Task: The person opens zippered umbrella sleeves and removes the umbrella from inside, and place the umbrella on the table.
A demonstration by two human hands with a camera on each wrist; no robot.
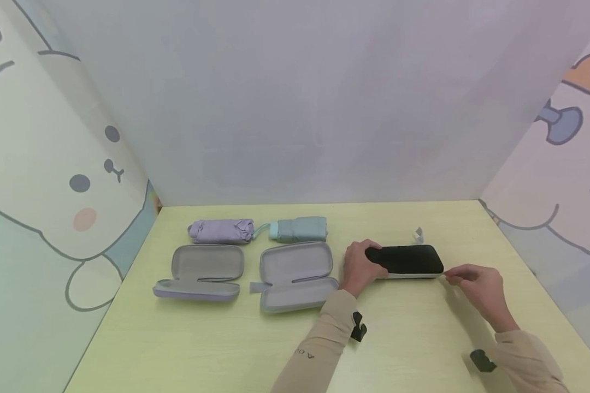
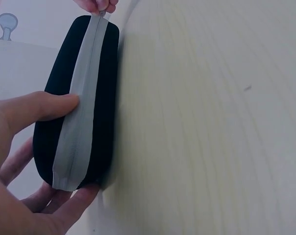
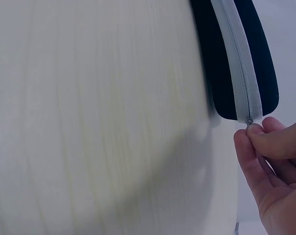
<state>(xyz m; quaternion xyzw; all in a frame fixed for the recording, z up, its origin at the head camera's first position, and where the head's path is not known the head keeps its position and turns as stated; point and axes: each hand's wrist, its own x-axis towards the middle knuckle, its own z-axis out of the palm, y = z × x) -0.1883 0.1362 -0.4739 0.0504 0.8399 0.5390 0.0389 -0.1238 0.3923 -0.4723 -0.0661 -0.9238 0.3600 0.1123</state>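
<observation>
A black zippered case (image 1: 405, 259) with a pale grey zipper band lies on the right part of the table. My left hand (image 1: 361, 267) grips its left end; in the left wrist view the thumb (image 2: 60, 105) presses on the zipper band while the other fingers curl round the end. At the opposite end my right hand (image 1: 479, 286) pinches the zipper pull (image 3: 249, 121) between thumb and fingertips. Along the visible side the zipper (image 3: 241, 63) is closed up to that pull.
Two cases, one lilac (image 1: 196, 292) and one grey (image 1: 300, 297), lie unfolded to the left. Behind them are a folded lilac umbrella (image 1: 221, 231) and a folded grey-green umbrella (image 1: 302, 229). A small whitish tab (image 1: 419, 236) shows behind the black case.
</observation>
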